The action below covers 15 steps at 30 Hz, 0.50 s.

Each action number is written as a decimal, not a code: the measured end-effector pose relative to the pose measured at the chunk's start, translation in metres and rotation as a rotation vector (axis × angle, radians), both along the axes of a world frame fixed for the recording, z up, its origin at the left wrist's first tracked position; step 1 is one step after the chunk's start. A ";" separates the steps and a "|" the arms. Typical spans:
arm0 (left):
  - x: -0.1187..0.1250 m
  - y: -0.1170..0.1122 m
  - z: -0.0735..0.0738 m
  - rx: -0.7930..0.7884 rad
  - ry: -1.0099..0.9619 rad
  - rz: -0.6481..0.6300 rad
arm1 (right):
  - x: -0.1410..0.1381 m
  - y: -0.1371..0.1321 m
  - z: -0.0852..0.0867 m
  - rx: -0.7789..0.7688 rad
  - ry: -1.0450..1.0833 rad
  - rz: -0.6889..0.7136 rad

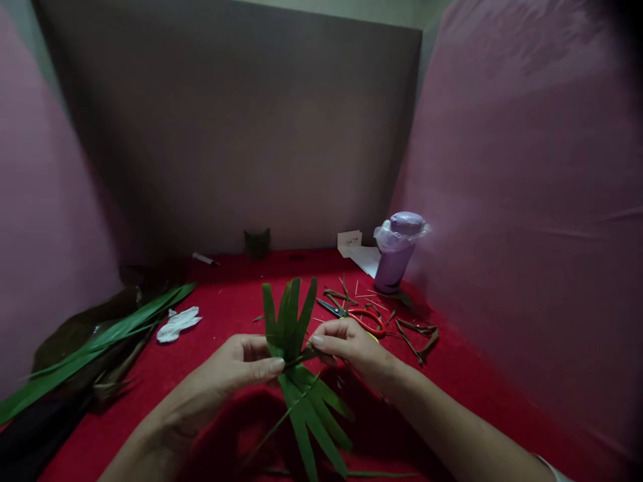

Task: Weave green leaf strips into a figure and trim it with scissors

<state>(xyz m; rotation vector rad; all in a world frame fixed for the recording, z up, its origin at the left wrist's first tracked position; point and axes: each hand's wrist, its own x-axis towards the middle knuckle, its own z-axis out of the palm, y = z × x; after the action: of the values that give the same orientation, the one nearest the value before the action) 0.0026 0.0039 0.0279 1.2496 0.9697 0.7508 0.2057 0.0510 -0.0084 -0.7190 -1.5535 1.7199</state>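
Note:
A bundle of green leaf strips (pixel 289 321) fans out upward and downward from a pinched middle. My left hand (pixel 241 365) grips that middle between thumb and fingers. My right hand (pixel 346 345) pinches a brown dried leaf strip (pixel 301 356) that crosses the bundle's middle; how far round it goes is hidden. A thin stem (pixel 289 412) hangs slantwise across the lower strips. Just beyond my right hand lie scissors with red handles (pixel 369 321) and dark blades, on the red cloth (pixel 226 301).
Curled brown leaf scraps (pixel 419 338) and thin sticks (pixel 376 303) lie to the right. Behind them stands a purple tumbler (pixel 395 264) beside white papers (pixel 364 258). Long green leaves (pixel 115 341) and a crumpled white tissue (pixel 178 325) are at left. Pink and grey walls enclose the surface.

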 end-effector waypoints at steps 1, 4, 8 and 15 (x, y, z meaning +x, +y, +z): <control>0.002 0.000 -0.002 -0.024 -0.016 -0.003 | 0.000 0.000 -0.001 0.006 -0.006 0.010; 0.006 0.000 -0.008 -0.050 -0.062 -0.018 | 0.001 0.002 -0.002 0.010 -0.005 0.047; 0.009 -0.002 -0.014 -0.033 -0.080 -0.062 | 0.002 0.003 -0.001 0.025 -0.014 0.027; 0.021 -0.005 -0.013 -0.116 -0.125 0.068 | 0.002 0.006 -0.003 -0.006 0.017 -0.009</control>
<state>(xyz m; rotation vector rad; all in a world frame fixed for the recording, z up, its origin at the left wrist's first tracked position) 0.0233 -0.0015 0.0149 1.0614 0.9435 0.8049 0.2078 0.0569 -0.0117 -0.7110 -1.5321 1.7209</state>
